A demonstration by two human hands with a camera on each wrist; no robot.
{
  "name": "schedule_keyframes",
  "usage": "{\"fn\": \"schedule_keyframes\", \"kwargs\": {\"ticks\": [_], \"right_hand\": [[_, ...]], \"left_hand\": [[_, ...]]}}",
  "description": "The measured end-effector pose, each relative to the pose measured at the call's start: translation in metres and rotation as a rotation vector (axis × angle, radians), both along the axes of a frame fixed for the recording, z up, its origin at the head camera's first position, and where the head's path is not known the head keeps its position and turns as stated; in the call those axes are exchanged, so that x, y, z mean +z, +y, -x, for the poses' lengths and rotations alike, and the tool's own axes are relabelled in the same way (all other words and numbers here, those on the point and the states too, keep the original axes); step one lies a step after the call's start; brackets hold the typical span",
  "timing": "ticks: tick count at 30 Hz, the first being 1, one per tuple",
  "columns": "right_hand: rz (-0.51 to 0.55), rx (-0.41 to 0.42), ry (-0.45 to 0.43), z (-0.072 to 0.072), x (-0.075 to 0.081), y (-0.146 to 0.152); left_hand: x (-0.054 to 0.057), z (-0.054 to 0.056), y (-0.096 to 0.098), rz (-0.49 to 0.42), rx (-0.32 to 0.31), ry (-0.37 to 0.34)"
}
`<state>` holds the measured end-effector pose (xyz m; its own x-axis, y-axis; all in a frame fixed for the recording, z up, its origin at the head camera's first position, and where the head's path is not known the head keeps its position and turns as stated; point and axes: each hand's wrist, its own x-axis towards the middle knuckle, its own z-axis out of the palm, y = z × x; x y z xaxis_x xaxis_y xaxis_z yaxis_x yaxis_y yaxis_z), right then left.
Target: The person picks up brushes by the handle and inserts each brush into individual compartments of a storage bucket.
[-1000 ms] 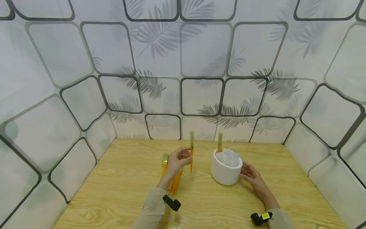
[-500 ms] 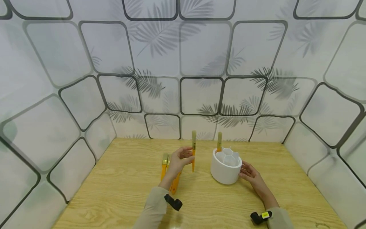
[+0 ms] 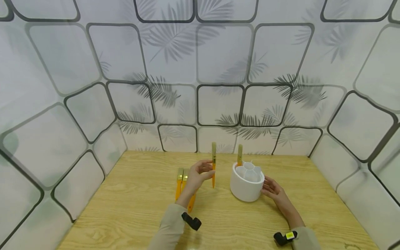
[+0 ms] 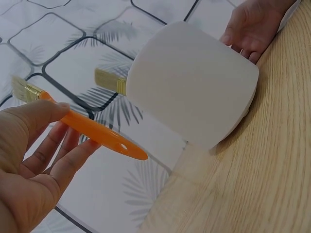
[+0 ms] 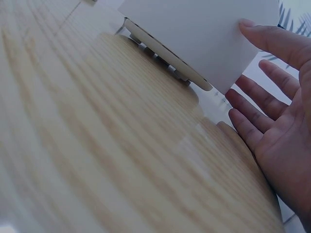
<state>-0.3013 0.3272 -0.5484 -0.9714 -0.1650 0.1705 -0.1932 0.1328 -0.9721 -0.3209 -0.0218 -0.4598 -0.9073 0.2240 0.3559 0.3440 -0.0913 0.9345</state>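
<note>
My left hand (image 3: 197,177) pinches a paintbrush (image 4: 90,127) by its orange handle, thumb on one side and fingers on the other. In the head view the brush stands upright with its pale bristles on top, left of a white round brush holder (image 3: 245,189). The holder has a divided insert (image 3: 250,172), and a second paintbrush (image 3: 240,153) stands in its back left part, bristles up. At the holder's right side is my right hand (image 3: 276,193); in the right wrist view its thumb touches the wall and its fingers are loosely extended.
Several more orange-handled paintbrushes (image 3: 180,178) lie on the wooden table (image 3: 125,205), partly hidden under my left forearm. Patterned white walls (image 3: 218,104) close off the back and both sides. Small feet (image 5: 158,59) show beneath the holder.
My left hand has moved slightly right with the paintbrush, nearer the holder, uncovering more of the brushes lying on the table. The right hand and the holder have stayed in place.
</note>
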Motion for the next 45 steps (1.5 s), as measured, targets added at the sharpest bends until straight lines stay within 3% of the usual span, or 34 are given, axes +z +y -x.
{"fn": "schedule_keyframes", "kwargs": {"ticks": [6, 16, 24, 34, 45], "right_hand": [[-0.004, 0.0, -0.004, 0.0, -0.001, 0.001], [0.029, 0.03, 0.002, 0.001, -0.003, 0.001], [0.024, 0.018, -0.011, 0.0, -0.003, 0.001], [0.027, 0.016, -0.001, 0.0, 0.0, 0.0], [0.035, 0.029, 0.008, 0.0, -0.001, 0.0]], "left_hand": [[-0.002, 0.0, 0.001, -0.002, -0.004, 0.103], [0.008, -0.002, 0.007, 0.05, 0.025, 0.007], [0.032, -0.019, 0.01, 0.076, 0.013, 0.013], [0.038, -0.021, 0.014, 0.087, 0.016, 0.053], [0.042, -0.02, 0.019, 0.062, -0.012, 0.039]]}}
